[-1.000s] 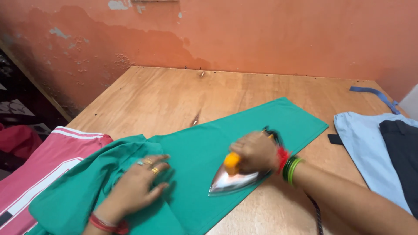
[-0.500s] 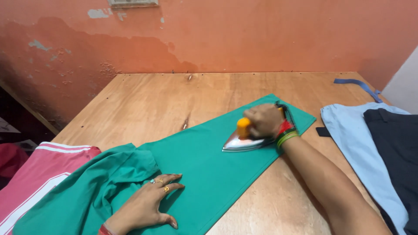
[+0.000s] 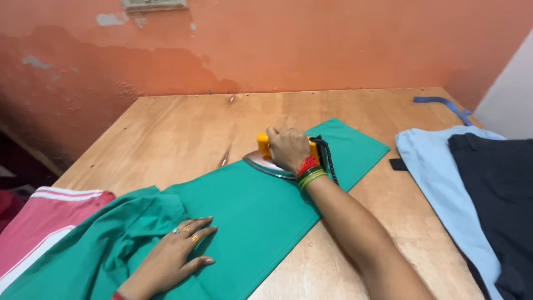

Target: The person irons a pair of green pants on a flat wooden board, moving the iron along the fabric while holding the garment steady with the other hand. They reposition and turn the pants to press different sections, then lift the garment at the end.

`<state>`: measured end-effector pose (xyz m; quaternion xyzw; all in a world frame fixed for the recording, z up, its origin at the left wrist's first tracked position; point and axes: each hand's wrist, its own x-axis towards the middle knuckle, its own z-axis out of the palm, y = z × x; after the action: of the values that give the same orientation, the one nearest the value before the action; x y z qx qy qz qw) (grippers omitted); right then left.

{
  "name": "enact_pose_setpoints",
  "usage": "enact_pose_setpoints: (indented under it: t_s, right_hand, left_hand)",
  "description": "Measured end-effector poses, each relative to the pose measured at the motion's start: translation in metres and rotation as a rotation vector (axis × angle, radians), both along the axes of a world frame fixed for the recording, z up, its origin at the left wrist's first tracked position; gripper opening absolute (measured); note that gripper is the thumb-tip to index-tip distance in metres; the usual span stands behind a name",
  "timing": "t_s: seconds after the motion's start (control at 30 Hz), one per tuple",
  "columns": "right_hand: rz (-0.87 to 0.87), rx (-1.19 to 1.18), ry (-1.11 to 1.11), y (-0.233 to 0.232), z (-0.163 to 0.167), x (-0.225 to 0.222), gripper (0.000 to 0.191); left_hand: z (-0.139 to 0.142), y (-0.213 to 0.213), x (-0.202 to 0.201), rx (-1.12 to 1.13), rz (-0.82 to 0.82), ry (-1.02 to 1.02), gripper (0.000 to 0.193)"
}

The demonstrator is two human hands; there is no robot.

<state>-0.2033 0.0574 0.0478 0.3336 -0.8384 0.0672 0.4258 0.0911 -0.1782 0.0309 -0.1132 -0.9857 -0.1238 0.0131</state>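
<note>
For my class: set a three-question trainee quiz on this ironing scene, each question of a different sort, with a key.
1. True or false: the right hand grips the iron by its yellow handle.
2. Where does the left hand rest? A) on the bare wooden table B) flat on the green cloth C) on the light blue garment
3. Fill in: the pink garment with white stripes lies at the table's ____ edge, seen from the person.

Key: 1 true; 2 B; 3 left.
</note>
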Motion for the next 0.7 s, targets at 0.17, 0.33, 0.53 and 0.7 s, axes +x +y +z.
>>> enact_pose_setpoints:
  t_s: [0.17, 0.33, 0.53, 0.7]
  right_hand:
    - [0.232, 0.038, 0.028, 0.056, -0.011, 0.015, 0.028]
    - [-0.106, 0.065, -0.028, 0.087, -0.014, -0.029, 0.021]
    - [-0.612, -0.002, -0.076, 0.120, -0.024, -0.123, 0.047]
    - [-0.789, 0.049, -0.017, 0.125, -0.036, -0.150, 0.045]
  left_hand:
    - [-0.015, 0.009, -0.006, -0.214, -0.031, -0.180, 0.083]
    - [-0.022, 0.028, -0.008, -0.347, -0.063, -0.379, 0.089]
    - [-0.003, 0.022, 0.002, -0.185, -0.101, -0.205, 0.083]
    - [-0.001, 0.024, -0.002, -0.170, -0.101, -0.174, 0.081]
